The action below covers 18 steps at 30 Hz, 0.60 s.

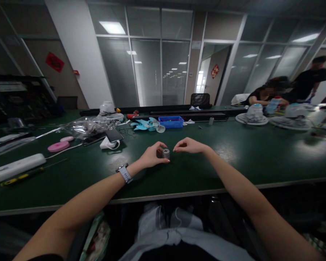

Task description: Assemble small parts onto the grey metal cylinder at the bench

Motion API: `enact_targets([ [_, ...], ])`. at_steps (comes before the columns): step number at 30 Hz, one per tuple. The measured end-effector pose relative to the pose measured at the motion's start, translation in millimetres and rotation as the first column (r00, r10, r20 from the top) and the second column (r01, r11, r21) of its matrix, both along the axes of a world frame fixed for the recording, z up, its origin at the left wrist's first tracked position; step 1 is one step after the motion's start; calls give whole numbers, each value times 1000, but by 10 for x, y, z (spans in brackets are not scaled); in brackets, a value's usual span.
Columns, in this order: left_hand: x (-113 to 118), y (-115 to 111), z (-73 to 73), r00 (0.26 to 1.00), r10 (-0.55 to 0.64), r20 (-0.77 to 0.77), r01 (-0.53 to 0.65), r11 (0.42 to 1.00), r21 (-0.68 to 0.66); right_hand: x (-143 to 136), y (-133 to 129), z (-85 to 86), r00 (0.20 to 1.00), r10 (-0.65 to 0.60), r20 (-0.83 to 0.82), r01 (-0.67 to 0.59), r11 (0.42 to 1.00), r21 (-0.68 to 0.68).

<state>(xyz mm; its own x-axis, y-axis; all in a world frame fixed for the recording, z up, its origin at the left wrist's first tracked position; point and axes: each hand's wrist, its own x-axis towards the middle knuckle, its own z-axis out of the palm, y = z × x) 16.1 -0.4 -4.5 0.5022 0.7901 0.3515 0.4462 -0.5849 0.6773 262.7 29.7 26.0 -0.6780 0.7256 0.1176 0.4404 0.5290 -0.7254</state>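
A small grey metal cylinder stands upright on the green tabletop. My left hand, with a watch on its wrist, has its thumb and fingers curved around the cylinder from the left. Just right of the cylinder, apart from it, is my right hand; its thumb and fingertips are pressed together, and whatever they may hold is too small to make out.
Behind my hands are a blue tray, light-blue fan blades and another small cylinder. At left lie a white power strip, a screwdriver and a pink disc. Two people are at the right.
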Motion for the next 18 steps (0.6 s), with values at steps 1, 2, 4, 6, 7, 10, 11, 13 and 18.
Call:
enact_targets([
  [1,-3,10,-6,1000,16,-2,-16,1000,4,15,18,-14,1000,-10,18,10,1000,9],
  [2,-6,20,-13,999,35,-3,-35,999,8,21,34,-36,999,-17,34,16,1000,19],
  [4,-8,37,-30,998,60,2,-60,998,16,10,62,-93,997,-18,76,16,999,35],
  [6,-6,45,-45,998,62,14,-62,998,23,-12,82,-151,993,-15,120,10,999,46],
  [7,-4,44,-50,998,57,18,-57,998,28,-20,89,-172,990,-16,138,8,999,53],
  [10,3,30,-52,999,49,23,-50,998,46,-24,97,-190,986,-26,163,14,997,78],
  [11,4,23,-48,999,50,21,-51,998,48,-18,97,-185,986,-29,167,16,997,78],
  [13,5,14,-40,998,55,21,-56,997,46,-3,99,-171,985,-24,172,13,998,65],
  [18,5,9,-50,998,70,6,-70,997,28,19,122,-187,979,-27,202,16,999,51],
])
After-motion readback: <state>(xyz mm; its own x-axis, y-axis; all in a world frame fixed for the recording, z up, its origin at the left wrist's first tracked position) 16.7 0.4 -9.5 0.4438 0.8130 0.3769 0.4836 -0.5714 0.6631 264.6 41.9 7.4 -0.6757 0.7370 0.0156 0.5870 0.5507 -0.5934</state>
